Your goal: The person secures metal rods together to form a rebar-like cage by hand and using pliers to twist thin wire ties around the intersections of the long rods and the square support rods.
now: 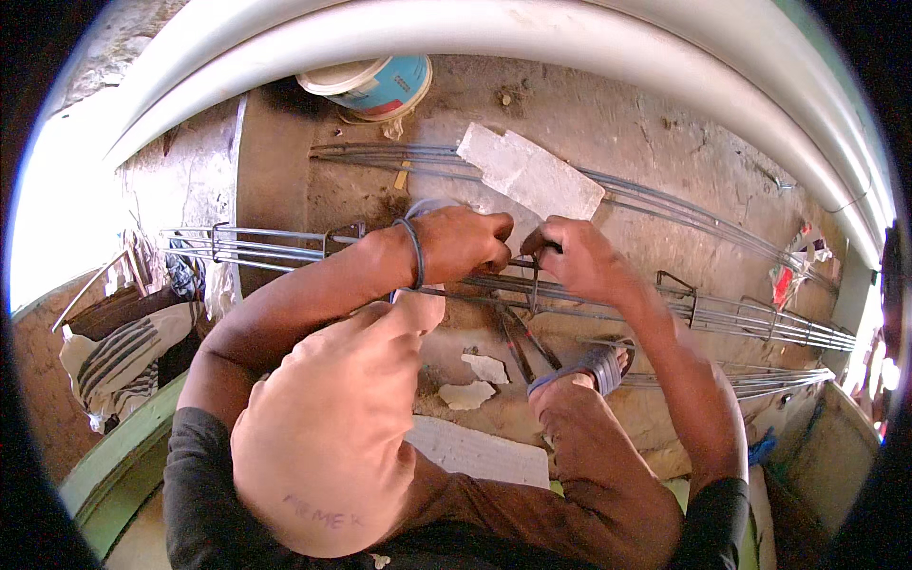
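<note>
Both grips closed: left hand (463,242) and right hand (578,258) pinching thin tie wire (535,283) on rebar cage (741,318); white slab (532,171) at twelve o'clock.

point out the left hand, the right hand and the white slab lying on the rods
left hand (465,242), head view, on the back of the hand
right hand (579,258), head view, on the back of the hand
white slab (530,173), head view, on the middle of its flat top face

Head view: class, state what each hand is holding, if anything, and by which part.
Both hands, left hand and right hand, pinch thin binding wire at the rebar cage, fingers gripping its upper ends.
</note>
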The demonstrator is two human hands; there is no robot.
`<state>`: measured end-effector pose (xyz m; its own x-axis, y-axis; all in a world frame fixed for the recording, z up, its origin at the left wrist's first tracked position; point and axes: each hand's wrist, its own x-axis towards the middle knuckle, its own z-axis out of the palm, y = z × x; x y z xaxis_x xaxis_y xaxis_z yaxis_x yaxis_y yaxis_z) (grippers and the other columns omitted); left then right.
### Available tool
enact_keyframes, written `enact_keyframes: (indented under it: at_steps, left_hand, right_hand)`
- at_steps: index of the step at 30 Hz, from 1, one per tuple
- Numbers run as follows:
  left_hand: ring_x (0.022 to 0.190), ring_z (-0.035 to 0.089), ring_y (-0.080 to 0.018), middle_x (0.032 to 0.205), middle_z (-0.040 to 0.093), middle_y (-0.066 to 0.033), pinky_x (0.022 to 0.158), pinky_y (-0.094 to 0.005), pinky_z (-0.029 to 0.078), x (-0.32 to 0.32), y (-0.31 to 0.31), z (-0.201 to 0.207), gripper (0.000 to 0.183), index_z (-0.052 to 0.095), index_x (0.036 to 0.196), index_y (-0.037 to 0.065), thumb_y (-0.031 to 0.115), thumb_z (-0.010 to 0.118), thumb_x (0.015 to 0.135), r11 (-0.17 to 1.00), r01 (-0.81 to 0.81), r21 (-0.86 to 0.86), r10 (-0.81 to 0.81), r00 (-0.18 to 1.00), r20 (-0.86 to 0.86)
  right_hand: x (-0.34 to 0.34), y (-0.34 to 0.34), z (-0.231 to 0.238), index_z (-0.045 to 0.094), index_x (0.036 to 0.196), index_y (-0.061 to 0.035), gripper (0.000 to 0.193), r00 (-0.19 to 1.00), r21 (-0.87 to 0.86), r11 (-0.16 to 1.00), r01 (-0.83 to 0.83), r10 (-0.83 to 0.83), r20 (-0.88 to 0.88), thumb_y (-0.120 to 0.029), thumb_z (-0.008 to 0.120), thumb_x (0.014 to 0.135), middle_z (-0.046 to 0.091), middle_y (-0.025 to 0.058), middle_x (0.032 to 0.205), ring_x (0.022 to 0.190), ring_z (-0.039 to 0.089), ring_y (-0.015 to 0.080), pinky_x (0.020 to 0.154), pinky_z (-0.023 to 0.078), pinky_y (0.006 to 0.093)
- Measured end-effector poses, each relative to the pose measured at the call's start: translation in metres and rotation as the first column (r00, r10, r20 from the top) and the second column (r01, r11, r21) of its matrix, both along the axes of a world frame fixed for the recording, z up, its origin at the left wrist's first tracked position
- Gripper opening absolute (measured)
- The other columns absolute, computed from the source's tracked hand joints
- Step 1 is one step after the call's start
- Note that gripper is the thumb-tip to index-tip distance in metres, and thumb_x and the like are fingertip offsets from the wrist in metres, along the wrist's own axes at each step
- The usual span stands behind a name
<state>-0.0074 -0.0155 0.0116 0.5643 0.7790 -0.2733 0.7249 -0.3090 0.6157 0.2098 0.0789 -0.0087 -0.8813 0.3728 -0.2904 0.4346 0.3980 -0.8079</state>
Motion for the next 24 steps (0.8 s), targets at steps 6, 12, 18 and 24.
enact_keyframes:
  at_steps: [6,12,18,24]
  left_hand:
    - [0.089,0.064,-0.0274,0.117,0.050,-0.0043,0.063,-0.0394,0.056,-0.005,-0.007,0.005,0.021,0.066,0.095,0.017,0.014,0.061,0.075,0.946,0.161,0.282,-0.123,0.982,-0.147]
    - [0.094,0.061,-0.0214,0.117,0.050,-0.0025,0.063,-0.0335,0.056,-0.012,0.001,0.007,0.025,0.064,0.100,0.020,0.019,0.059,0.075,0.908,0.295,0.299,-0.249,0.951,-0.183]
    - [0.096,0.058,-0.0244,0.120,0.052,-0.0048,0.073,-0.0355,0.054,-0.019,-0.001,-0.004,0.036,0.060,0.112,0.016,0.025,0.057,0.077,0.881,0.345,0.323,-0.331,0.939,-0.099]
    - [0.101,0.058,-0.0307,0.113,0.055,-0.0089,0.080,-0.0400,0.052,-0.002,0.003,-0.003,0.034,0.059,0.111,0.012,0.018,0.058,0.078,0.980,0.097,0.176,-0.131,0.973,0.192]
  right_hand:
    - [-0.004,0.010,-0.011,0.067,0.096,0.0009,0.021,0.978,-0.111,0.989,0.102,-0.079,0.194,-0.010,0.057,0.082,0.069,0.0147,0.088,0.083,0.064,0.0208,0.079,0.048,0.0323]
    - [-0.010,0.022,0.000,0.068,0.097,-0.0007,0.022,0.970,-0.332,0.943,-0.023,0.101,0.219,-0.011,0.054,0.083,0.068,0.0065,0.087,0.080,0.060,0.0133,0.077,0.047,0.0288]
    - [-0.012,0.021,0.017,0.067,0.100,-0.0007,0.022,0.962,-0.426,0.904,0.029,0.090,0.257,-0.012,0.056,0.084,0.068,0.0089,0.085,0.080,0.061,0.0158,0.072,0.048,0.0306]
    - [0.001,0.002,0.032,0.063,0.094,0.0020,0.020,0.944,-0.049,0.998,0.050,-0.031,0.329,-0.013,0.061,0.080,0.062,0.0244,0.090,0.079,0.062,0.0319,0.071,0.047,0.0395]
